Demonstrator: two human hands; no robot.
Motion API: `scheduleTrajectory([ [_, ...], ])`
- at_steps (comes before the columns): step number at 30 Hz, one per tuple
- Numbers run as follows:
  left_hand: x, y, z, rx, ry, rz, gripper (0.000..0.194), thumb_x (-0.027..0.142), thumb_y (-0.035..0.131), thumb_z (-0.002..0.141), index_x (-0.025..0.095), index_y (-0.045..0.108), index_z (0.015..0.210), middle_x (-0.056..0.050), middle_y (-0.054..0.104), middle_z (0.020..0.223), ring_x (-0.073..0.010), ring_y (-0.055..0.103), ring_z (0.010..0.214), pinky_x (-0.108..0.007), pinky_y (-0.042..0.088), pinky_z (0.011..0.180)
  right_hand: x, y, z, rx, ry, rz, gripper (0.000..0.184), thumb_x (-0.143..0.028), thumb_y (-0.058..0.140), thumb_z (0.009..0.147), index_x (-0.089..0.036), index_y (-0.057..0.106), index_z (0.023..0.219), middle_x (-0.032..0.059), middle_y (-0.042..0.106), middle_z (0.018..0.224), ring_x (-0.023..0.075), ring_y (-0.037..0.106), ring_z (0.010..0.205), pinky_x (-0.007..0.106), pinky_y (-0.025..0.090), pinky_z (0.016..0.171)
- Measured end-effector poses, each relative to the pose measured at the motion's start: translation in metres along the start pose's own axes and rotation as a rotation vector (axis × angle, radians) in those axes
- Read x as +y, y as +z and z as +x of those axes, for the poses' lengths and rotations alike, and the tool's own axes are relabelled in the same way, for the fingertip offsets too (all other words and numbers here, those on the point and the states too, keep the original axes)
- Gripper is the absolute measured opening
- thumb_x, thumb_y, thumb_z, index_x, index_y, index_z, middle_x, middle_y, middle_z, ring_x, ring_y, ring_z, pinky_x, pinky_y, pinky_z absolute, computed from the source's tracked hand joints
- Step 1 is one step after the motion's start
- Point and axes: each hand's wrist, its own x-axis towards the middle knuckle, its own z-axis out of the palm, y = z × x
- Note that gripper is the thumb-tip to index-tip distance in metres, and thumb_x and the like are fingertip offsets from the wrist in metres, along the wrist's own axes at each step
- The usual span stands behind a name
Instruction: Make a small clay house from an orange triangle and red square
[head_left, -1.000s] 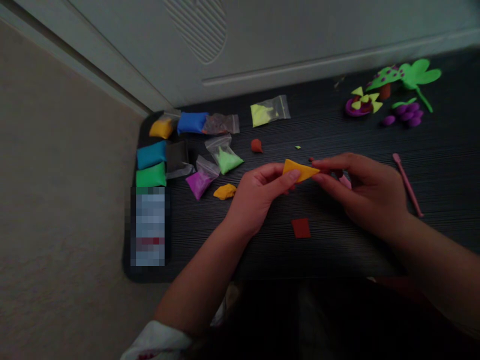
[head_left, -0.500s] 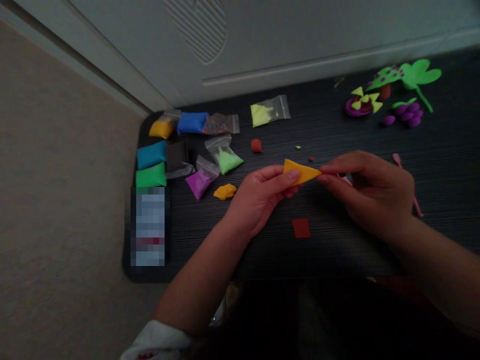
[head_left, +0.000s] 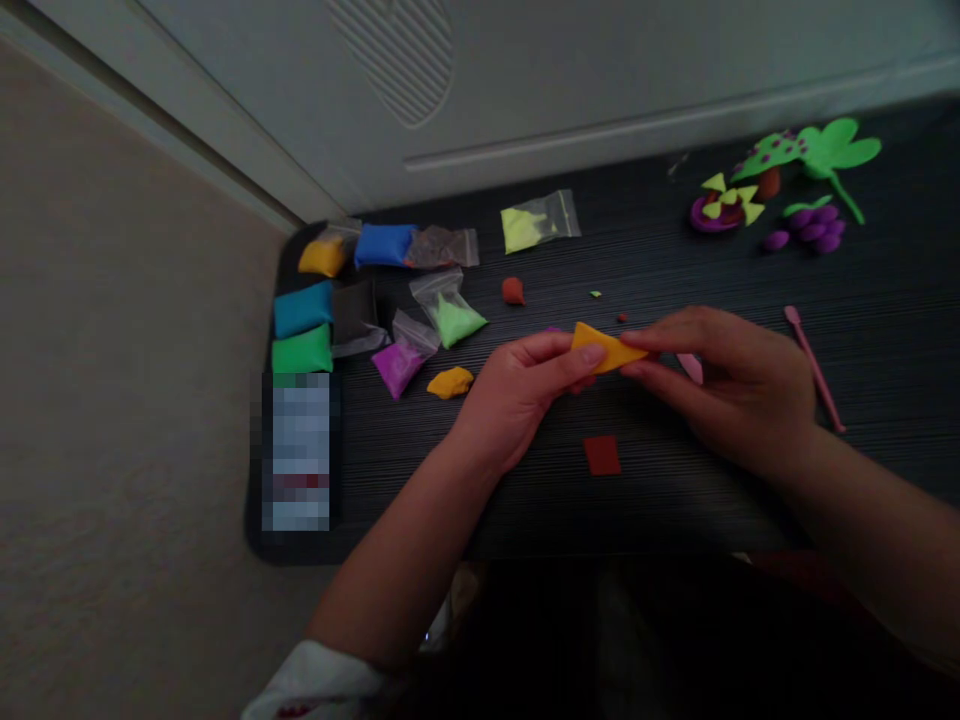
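A flat yellow clay triangle [head_left: 609,352] is held over the dark table. My left hand [head_left: 521,390] grips its wide end, thumb on top and fingers underneath. At the pointed end, my right hand [head_left: 739,385] has its thumb and forefinger against the two slanting edges, so the tip lies between them. Below the hands lies a dark red clay square [head_left: 602,455]. A lump of yellow clay [head_left: 450,382] rests left of my left hand. Partly covered by my right hand is a pink tool [head_left: 690,367]; another thin pink tool [head_left: 815,370] lies just beyond it.
Bags of coloured clay, among them a blue one [head_left: 385,245] and a purple one [head_left: 400,368], crowd the table's left end. A phone [head_left: 300,455] with a blurred screen lies there too. Finished clay pieces, including purple grapes [head_left: 817,230] and a green flower [head_left: 836,150], stand back right.
My right thumb and forefinger have moved slightly left, from pinching the very tip to bracketing the triangle's edges. The triangle has shifted a little right and down. My left hand keeps its hold.
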Motion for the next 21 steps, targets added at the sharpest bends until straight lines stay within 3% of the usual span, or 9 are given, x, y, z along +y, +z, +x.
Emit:
scheduleTrajectory([
  [7,-0.0005,-0.0011,-0.0001,-0.018,-0.01,0.005,0.007,0.022,0.068,0.07,0.018,0.07,0.075,0.003,0.062,0.072,-0.0055,0.053,0.066,-0.019,0.042,0.066,0.0007,-0.0002,-0.0009,-0.061,-0.008,-0.03,0.039,-0.023,0.065,0.074,-0.027,0.057,0.112,0.0023,0.067,0.097,0.0176,0.062,0.084,0.033,0.049,0.073],
  [15,-0.0005,-0.001,-0.0004,-0.05,-0.054,-0.045,0.009,0.024,0.068,0.07,0.017,0.069,0.076,0.002,0.063,0.075,-0.005,0.053,0.066,-0.017,0.041,0.062,0.0004,0.0008,-0.0007,-0.046,-0.026,-0.022,0.032,-0.02,0.064,0.074,-0.026,0.06,0.105,0.0018,0.069,0.091,0.0168,0.063,0.08,0.032,0.049,0.07],
  [21,-0.0008,-0.001,0.0013,-0.023,-0.009,-0.047,0.009,0.025,0.067,0.071,0.017,0.069,0.075,0.002,0.063,0.075,-0.0072,0.055,0.069,-0.02,0.042,0.064,0.0003,0.0029,-0.0018,-0.055,-0.072,-0.028,0.033,-0.019,0.064,0.074,-0.025,0.059,0.106,0.0014,0.068,0.089,0.0154,0.062,0.079,0.031,0.049,0.071],
])
